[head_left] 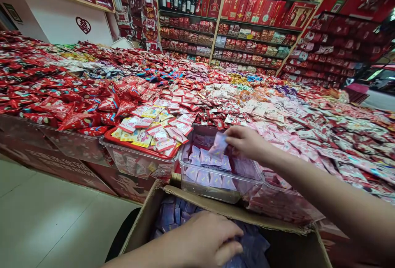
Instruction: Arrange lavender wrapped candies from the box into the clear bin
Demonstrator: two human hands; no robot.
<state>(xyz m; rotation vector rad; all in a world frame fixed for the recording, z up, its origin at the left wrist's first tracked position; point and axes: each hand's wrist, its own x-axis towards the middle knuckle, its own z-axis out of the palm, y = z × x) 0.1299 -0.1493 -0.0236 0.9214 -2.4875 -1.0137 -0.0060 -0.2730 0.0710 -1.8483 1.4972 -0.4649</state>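
Holding lilac packet point(218, 146) in right hand point(247, 141), clamped in a thumb-and-finger grip at its 2 o'clock edge, above clear bin point(216, 195) at 12 o'clock from cardboard box point(262, 218). Can't tell state of grip on left hand point(203, 235), at 6 o'clock over purple packets point(253, 245) in that box. Probably light, soft and slick-skinned, maybe crushable inside, so pinch by an edge near a corner and don't squeeze the middle

Middle bin point(212, 192) has packets point(202, 158) in it. Cardboard box point(234, 211) right in front of it, tray point(135, 148) just left, packet heaps point(308, 130) behind and right. Shelves point(217, 25) way behind it, maybe more racks point(327, 52) far right, hard to tell.
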